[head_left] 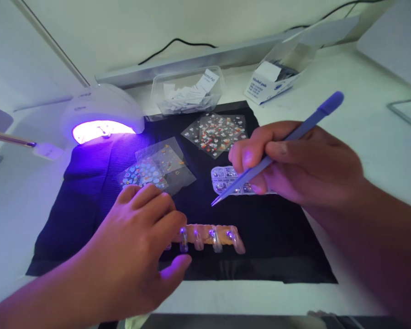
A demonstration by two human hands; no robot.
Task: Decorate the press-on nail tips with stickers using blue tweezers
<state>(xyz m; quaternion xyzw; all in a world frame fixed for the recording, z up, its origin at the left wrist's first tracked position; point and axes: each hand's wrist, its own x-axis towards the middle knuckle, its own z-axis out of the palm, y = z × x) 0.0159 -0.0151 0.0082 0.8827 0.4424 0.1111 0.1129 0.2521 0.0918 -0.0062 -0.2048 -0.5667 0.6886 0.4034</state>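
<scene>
Head view. The left hand point(137, 242) lies palm-down on the black mat point(89, 192), fingers pressed together, its fingertips bearing on the left end of the nail-tip strip point(212, 235) and steadying it. The strip lies flat near the front edge of the mat, with a row of glossy artificial nail tips standing along it; several carry a small bright stone.

The right hand point(294, 160) holds the purple tweezers point(277, 146) in a pen-style pinch between thumb and forefingers. The tips point down and to the left, poised above the mat between the strip and the rhinestone sheet point(226, 178), apart from both. Whether a stone sits in the tips cannot be told.

Handling judgement: the strip appears light, thin and stiff, and would likely slide on the mat unless held at one end, as here. The nail tips look smooth and slippery; any grip belongs on the strip, not on the decorated surfaces.

Behind lie two sticker sheets point(157, 167) point(215, 130), a lit UV nail lamp point(101, 114), a clear plastic tub of paper slips point(187, 93) and a box of alcohol pads point(270, 82) on the white worktop point(363, 128).
</scene>
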